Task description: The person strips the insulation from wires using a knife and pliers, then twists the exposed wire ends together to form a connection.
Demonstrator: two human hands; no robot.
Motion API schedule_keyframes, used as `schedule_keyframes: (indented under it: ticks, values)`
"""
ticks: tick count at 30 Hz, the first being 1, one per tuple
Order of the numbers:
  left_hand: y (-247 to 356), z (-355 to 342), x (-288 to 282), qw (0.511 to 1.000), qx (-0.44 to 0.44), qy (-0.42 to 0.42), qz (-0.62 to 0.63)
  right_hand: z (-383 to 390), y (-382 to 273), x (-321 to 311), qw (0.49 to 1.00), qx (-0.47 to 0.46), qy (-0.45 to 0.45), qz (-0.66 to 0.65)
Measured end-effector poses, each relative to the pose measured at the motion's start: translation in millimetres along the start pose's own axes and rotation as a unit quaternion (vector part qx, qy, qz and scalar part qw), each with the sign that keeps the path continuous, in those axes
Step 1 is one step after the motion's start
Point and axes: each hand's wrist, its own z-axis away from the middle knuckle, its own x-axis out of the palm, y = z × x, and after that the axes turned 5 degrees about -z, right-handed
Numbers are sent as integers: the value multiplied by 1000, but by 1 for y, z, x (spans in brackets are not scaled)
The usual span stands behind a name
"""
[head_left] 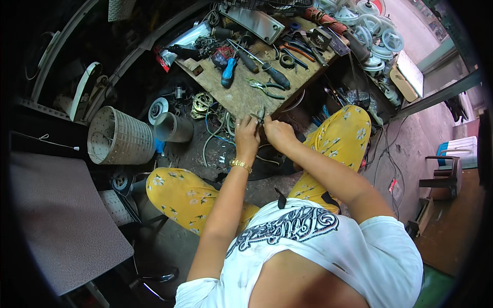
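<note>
Both hands meet at the near corner of a wooden workbench (233, 100). My left hand (247, 136), with a gold bracelet at the wrist, is closed in a pinch. Beside it, my right hand (280, 134) is closed too. A small dark piece (260, 118) with a greyish tip shows between the fingertips; its kind cannot be made out. Just beyond the hands lie open pliers (267, 88) with dark green handles. Farther back rest a blue-handled screwdriver (229, 73), a dark-handled screwdriver (276, 76) and a roll of black tape (287, 62).
More pliers, cables and metal parts crowd the bench's far side. White fan-like wheels (372, 31) are heaped at the far right. To the left stand a perforated white basket (123, 136) and a grey container (174, 128). Loose cables (390, 154) trail over the floor.
</note>
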Motion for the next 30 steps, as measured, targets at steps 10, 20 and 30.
schedule_keyframes:
  ticks: [10, 20, 30]
  values:
    - [-7, 3, -6, 993, -93, -5, -72, -5, 4, -1, 963, -3, -11, -269]
    - [-31, -38, -58, 929, -247, -57, 268, -128, 13, -112, 986, -62, 149, -28]
    - [-17, -65, -82, 908, -194, -17, 370, -117, -55, -89, 866, -21, -138, -480]
